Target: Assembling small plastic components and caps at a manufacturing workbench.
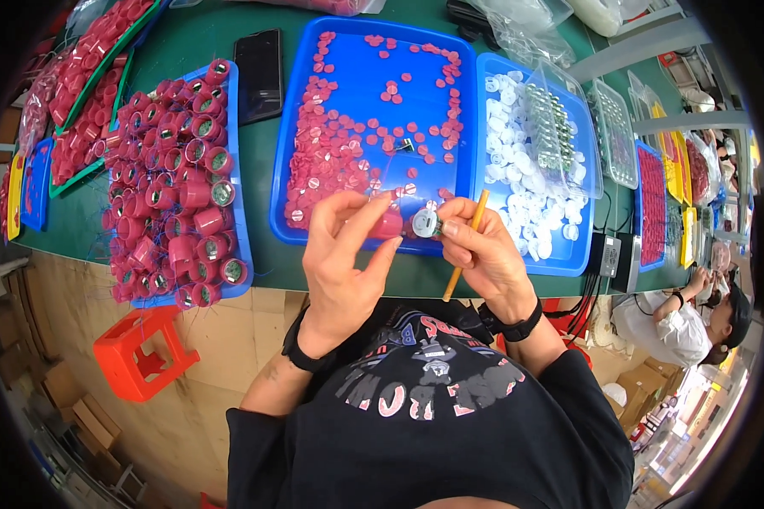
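My left hand (345, 259) is at the near edge of the large blue tray (286, 153), thumb and forefinger bent around a small pink plastic cup (388, 225). Just right of it, my right hand (486, 250) pinches a white round cap (425, 223) with a bit of green circuit board behind it. A thin yellow stick (467, 246) is also held in my right hand, slanting past the fingers. The cup and cap are close together but apart. Many flat pink discs (327, 161) lie in the tray, thickest at its left.
To the left, a blue tray (238, 170) is heaped with pink cups holding green boards and thin wires. A black phone (259, 76) lies beside it. White caps (509, 127) and clear blister trays (560, 127) fill the right tray. A red stool (140, 356) stands below; a co-worker (683, 318) sits at right.
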Tool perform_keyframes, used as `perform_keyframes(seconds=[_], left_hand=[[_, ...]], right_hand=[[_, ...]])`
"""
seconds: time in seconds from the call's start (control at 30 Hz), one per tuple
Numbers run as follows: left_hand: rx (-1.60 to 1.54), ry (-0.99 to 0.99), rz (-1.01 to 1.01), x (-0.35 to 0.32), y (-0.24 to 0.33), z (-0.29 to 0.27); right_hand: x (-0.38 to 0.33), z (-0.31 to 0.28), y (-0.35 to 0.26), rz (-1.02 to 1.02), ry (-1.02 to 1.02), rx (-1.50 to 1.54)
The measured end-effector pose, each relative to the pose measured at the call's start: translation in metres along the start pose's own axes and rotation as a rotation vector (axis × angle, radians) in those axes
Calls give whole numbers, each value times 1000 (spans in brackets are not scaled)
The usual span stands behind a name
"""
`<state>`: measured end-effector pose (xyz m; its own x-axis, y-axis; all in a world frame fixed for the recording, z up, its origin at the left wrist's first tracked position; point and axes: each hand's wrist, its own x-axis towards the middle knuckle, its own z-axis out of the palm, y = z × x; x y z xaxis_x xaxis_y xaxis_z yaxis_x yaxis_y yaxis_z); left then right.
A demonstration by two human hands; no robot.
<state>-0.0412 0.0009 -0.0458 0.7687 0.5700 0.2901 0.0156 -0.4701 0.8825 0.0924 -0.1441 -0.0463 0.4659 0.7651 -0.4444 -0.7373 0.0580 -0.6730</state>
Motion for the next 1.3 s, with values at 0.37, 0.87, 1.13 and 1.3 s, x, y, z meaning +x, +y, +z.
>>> perform_keyframes(seconds=[0.37, 0.87, 1.13, 1.3], left_hand=[[-145, 30, -34, -3, 10, 2], [-139, -7, 54, -8, 11, -2], [-148, 23, 26, -13, 20, -1], [-74, 27, 89, -10, 24, -1]], right_hand=[[1, 4, 15, -74, 50, -107], [3, 2, 22, 43, -113, 66], [5, -1, 27, 44, -222, 107], [5, 5, 27, 24, -242, 126]])
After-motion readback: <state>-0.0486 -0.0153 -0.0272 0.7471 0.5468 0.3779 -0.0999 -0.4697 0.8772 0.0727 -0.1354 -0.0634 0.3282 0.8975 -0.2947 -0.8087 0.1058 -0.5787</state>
